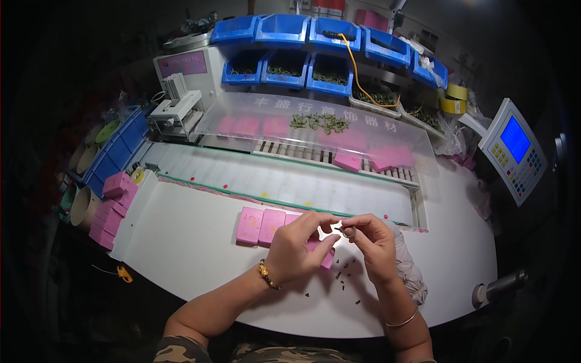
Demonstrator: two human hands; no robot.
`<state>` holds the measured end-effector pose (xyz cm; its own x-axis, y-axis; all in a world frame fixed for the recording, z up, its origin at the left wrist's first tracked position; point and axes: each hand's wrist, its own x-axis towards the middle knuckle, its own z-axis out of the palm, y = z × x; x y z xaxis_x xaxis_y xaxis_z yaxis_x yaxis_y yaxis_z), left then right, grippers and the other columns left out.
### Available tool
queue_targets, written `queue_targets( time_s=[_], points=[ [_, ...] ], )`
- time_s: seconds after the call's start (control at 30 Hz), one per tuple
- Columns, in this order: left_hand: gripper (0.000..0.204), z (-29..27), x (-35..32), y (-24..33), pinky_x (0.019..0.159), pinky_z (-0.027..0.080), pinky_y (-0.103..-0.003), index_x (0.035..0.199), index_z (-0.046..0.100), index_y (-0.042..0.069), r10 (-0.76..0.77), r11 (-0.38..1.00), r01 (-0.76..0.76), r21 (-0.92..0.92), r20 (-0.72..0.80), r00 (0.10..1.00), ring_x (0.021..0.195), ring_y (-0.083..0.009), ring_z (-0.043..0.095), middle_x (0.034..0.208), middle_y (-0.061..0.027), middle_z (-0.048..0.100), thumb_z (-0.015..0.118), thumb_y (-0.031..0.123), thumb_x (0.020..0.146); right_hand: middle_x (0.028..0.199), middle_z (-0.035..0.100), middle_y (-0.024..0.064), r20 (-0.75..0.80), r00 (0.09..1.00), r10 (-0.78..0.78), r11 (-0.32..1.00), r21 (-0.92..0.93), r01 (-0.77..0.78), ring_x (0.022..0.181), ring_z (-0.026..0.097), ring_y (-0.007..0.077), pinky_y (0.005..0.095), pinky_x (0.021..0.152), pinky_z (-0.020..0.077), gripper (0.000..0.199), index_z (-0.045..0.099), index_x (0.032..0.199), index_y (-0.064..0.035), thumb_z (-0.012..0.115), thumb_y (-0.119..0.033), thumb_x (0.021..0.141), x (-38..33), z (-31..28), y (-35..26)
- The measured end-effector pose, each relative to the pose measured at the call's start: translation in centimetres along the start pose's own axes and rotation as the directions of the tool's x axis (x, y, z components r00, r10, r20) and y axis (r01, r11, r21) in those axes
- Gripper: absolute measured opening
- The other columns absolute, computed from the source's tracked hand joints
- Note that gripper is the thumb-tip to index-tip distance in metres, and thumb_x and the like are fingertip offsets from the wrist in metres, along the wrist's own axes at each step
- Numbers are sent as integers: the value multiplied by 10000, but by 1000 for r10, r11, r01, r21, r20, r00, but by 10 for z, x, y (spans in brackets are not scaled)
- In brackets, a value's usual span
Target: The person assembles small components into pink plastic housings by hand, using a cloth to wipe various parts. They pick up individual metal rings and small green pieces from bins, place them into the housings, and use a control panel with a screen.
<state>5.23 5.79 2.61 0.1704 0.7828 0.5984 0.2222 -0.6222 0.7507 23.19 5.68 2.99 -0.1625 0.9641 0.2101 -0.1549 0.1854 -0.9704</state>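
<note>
Over the white table, my right hand [376, 245] pinches a small dark metal ring [348, 232] between thumb and fingers. My left hand [302, 243] is just beside it, its thumb and forefinger curved and apart, with nothing visible between them. Under and behind the left hand lies a row of pink blocks [249, 226], some marked by hand; the hand hides part of the row. Several tiny dark metal bits [342, 282] are scattered on the table below the hands. A grey cloth bundle [409, 266] rests right of my right wrist.
Behind the hands runs a long white conveyor [290, 182] with green edges. A clear sheet [230, 112] carrying a heap of metal rings [321, 123] covers rollers and pink blocks. Blue bins [330, 74] line the back. A control panel [514, 151] stands right; stacked pink blocks [109, 221] left.
</note>
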Motion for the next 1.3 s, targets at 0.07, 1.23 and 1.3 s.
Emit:
queue_targets(
  time_s=[0.07,1.23,1.3],
  points=[
    [178,-1,0,-1,583,521,-243,1002,652,6,-41,999,41,-12,-4,999,676,-117,656,879,-83,660,706,11,833,917,656,3,31,999,33,998,50,-34,815,556,68,212,726,449,134,669,1039,-26,660,-56,909,0,-2,-1],
    [294,-13,134,-33,525,515,-273,948,590,21,-538,645,605,-467,284,794,612,-150,620,774,-101,661,699,290,906,1044,586,37,-96,978,-185,948,-278,152,871,558,94,210,708,443,330,636,1124,-49,721,-9,808,-3,2,-10],
    [327,3,103,-22,531,503,-262,895,568,33,-593,532,676,-510,345,727,627,-139,604,739,-86,636,681,339,917,1147,580,116,55,898,-436,757,-517,399,993,576,233,306,770,481,461,614,1150,-63,781,-40,721,-5,7,-15]
  ],
)
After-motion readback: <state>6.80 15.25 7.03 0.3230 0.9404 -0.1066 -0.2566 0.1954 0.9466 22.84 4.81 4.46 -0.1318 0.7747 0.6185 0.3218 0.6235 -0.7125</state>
